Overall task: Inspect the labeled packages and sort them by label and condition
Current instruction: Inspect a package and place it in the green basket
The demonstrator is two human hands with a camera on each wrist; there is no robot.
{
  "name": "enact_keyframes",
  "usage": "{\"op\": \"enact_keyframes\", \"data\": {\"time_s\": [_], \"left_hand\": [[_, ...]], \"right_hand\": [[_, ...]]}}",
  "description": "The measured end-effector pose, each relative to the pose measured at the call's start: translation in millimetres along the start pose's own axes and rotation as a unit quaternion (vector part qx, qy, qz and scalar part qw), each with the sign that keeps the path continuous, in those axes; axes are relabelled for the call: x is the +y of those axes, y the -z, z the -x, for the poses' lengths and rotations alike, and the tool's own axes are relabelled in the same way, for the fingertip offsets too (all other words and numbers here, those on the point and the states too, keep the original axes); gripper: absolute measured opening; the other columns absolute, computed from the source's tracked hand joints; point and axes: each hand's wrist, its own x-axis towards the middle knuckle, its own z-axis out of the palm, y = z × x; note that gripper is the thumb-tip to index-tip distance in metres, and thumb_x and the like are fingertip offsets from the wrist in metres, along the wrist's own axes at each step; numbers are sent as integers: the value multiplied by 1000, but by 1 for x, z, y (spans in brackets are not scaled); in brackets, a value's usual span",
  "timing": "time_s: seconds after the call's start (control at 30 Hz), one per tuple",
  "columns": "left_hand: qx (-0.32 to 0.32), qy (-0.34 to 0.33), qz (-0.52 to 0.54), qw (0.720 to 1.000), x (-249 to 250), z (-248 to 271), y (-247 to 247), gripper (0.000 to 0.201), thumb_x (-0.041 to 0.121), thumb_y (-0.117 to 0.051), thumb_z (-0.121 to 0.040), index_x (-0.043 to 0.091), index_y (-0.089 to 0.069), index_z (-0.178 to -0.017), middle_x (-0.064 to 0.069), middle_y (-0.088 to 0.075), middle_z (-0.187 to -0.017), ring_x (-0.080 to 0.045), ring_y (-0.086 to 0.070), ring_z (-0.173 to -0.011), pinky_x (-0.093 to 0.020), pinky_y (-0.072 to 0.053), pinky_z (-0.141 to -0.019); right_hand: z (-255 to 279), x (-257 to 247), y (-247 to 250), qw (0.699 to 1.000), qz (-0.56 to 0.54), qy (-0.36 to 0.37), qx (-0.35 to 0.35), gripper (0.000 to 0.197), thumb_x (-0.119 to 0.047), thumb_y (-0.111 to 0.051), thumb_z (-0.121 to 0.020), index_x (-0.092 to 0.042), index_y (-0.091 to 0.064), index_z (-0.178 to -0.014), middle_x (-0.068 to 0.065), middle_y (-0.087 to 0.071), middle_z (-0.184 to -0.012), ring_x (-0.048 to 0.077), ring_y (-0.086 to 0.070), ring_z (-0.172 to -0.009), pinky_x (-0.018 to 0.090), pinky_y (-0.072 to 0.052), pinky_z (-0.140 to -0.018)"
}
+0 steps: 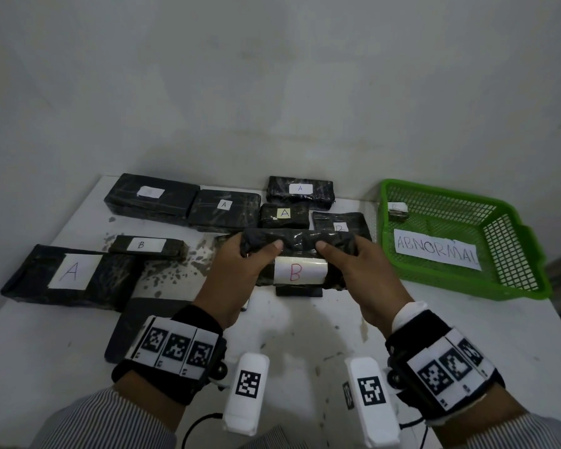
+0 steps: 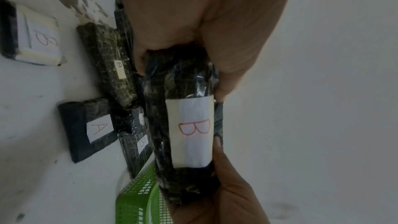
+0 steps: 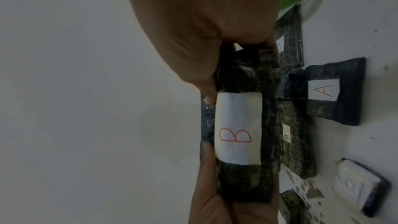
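hands (image 1: 300, 273) grip B package (image 1: 297, 254) | basket (image 1: 512, 286) item label unclear

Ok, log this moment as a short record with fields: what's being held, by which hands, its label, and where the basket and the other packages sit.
held item: black wrapped package, lifted above the table
label: white slip with a red B
left hand: grips the package's left end
right hand: grips its right end
basket: green basket marked ABNORMAL, at the table's right, one small package inside
other packages: black, labelled A or B, lying on the table behind and to the left
condition: damage cannot be told
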Motion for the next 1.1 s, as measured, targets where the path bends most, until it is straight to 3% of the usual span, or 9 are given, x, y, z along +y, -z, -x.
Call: {"op": "enact_keyframes", "data": {"time_s": [0.13,0.27,0.47,0.57,0.67,0.8,0.9,1.0,1.1], "left_hand": [[9,-27,-21,999,-3,1,-1,14,7,-72,-91,7,-73,-105,-2,-79,-94,-16,-76,-86,-22,-59,-68],[-1,-39,-30,999,2,3,-1,17,18,-71,-93,8,-72,-106,-1,-78,-96,-16,-74,-91,-29,-61,-78],[-17,127,9,992,9,-1,-2,30,50,-60,-96,22,-67,-105,3,-72,-107,-17,-70,-101,-44,-59,-87],[8,85,68,994,5,-2,-2,25,27,-66,-97,5,-68,-107,-11,-74,-105,-18,-75,-93,-34,-63,-77],[21,20,53,998,3,-2,1,16,21,-71,-93,10,-69,-104,-4,-73,-110,-21,-72,-105,-33,-61,-84],[-14,-38,-11,999,1,-1,4,26,15,-70,-93,24,-65,-117,3,-64,-130,-13,-66,-116,-35,-55,-101],[-14,-1,9,1000,0,-4,3,49,13,-68,-95,22,-49,-139,4,-66,-124,-12,-67,-113,-35,-55,-101],[-16,76,51,996,-2,-6,1,39,15,-66,-96,15,-52,-133,-3,-67,-122,-19,-71,-105,-37,-61,-87],[-13,66,31,997,-6,-9,3,35,11,-68,-95,11,-57,-128,-11,-69,-124,-23,-72,-107,-34,-62,-82]], "right_hand": [[2,1,-6,999,51,15,2,46,-23,-89,-79,-21,-57,-112,0,-73,-102,19,-73,-92,43,-64,-76],[3,0,-7,999,46,26,8,38,-13,-86,-81,-14,-56,-105,2,-75,-97,21,-73,-89,54,-63,-79],[5,-5,-3,980,150,132,-20,35,-11,-81,-86,-24,-50,-97,-2,-64,-97,-9,-61,-82,11,-50,-73],[5,-3,0,970,192,146,0,25,-35,-77,-89,-33,-58,-106,1,-50,-121,10,-57,-109,17,-47,-92],[4,-5,3,992,106,62,-5,29,-46,-68,-94,-42,-60,-122,-4,-49,-128,6,-59,-110,14,-46,-93],[1,-6,1,997,-66,-25,-21,52,-16,-72,-94,-16,-48,-140,4,-66,-120,22,-73,-96,46,-63,-86],[-3,-2,4,996,-84,-8,-26,67,-1,-74,-90,-13,-39,-146,6,-68,-117,19,-74,-84,42,-63,-73],[-3,-2,3,996,-77,13,-37,82,12,-71,-87,-22,-33,-151,5,-62,-123,16,-74,-90,31,-62,-67],[-3,-2,2,996,-60,21,-57,64,13,-69,-88,-15,-46,-142,10,-65,-125,21,-73,-100,33,-62,-70]]}}
